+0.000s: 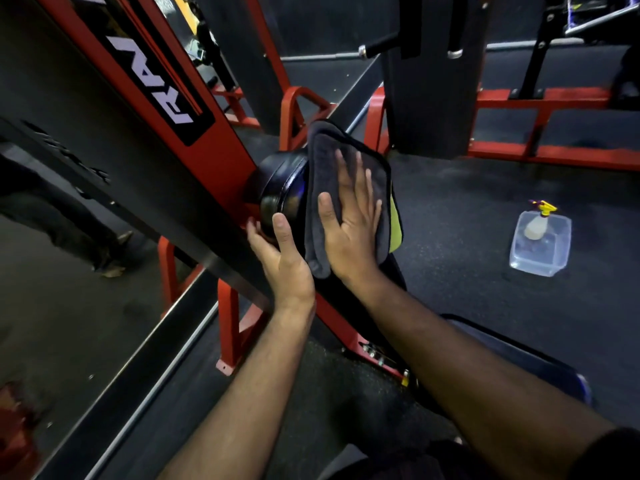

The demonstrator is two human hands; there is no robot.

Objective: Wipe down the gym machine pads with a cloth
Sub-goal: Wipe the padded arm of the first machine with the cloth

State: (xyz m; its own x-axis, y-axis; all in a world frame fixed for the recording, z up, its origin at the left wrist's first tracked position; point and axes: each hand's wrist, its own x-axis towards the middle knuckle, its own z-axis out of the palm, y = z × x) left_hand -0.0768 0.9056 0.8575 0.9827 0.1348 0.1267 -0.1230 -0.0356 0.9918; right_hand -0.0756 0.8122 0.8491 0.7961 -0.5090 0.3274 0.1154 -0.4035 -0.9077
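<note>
A black padded rest [282, 188] is fixed to the red upright of the gym machine [221, 150]. A folded dark grey cloth [323, 157] with a yellow-green underside lies flat over the pad's face. My right hand [349, 220] presses on the cloth with fingers straight and spread. My left hand [280, 254] cups the pad's lower left edge, thumb on the front and fingers curled behind it. Most of the pad's face is hidden by the cloth.
A clear plastic tub [540, 247] holding a spray bottle [538, 220] stands on the dark rubber floor to the right. A black seat pad [519, 358] sits under my right forearm. Red frame bars [540, 98] and black columns stand behind. A mirror [52, 271] runs along the left.
</note>
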